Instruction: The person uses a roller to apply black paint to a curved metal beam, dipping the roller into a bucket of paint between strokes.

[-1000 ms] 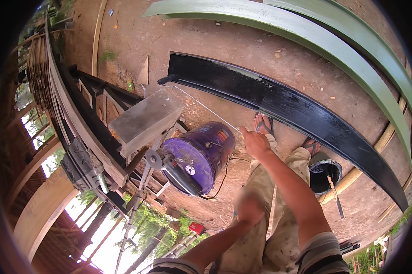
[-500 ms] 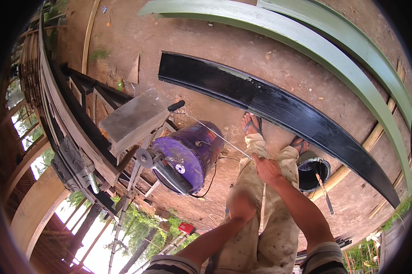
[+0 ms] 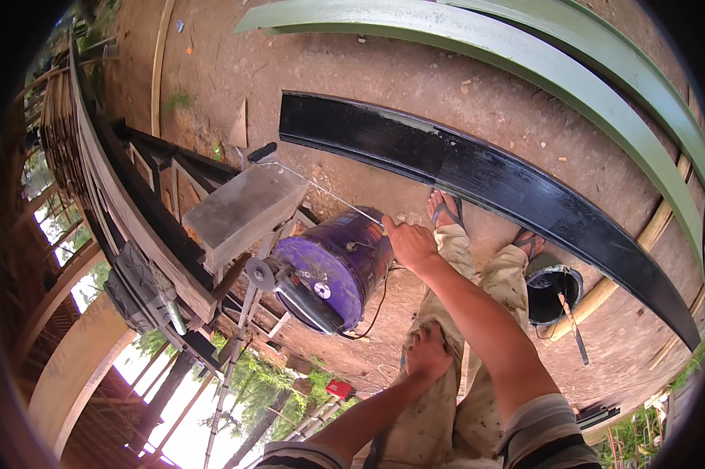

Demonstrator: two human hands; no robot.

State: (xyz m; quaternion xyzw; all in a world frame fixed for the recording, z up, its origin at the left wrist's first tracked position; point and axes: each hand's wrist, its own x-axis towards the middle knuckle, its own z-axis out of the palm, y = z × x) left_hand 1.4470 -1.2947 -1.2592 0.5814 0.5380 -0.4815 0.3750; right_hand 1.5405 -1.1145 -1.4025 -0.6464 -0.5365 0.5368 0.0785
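Note:
A purple bucket point(image 3: 329, 270) lies tilted just ahead of my legs. A thin wire handle point(image 3: 321, 187) runs from its rim up to a grey block point(image 3: 243, 207). My right hand point(image 3: 411, 244) is closed on the bucket's rim where the wire ends. Pressed flat on my left thigh, my left hand point(image 3: 427, 356) holds nothing. I stand on bare dirt in light spotted trousers and sandals point(image 3: 445, 209).
A long black curved plank point(image 3: 477, 168) lies on the dirt beyond my feet, with green curved planks point(image 3: 524, 59) farther off. A black pot with a stick in it point(image 3: 552, 293) stands by my right foot. A dark wooden frame point(image 3: 165, 180) and stacked timber are on the left.
My right hand dropped toward my leg, then reached forward and closed on the bucket's rim. The view has shifted, and my left hand has stayed on my thigh.

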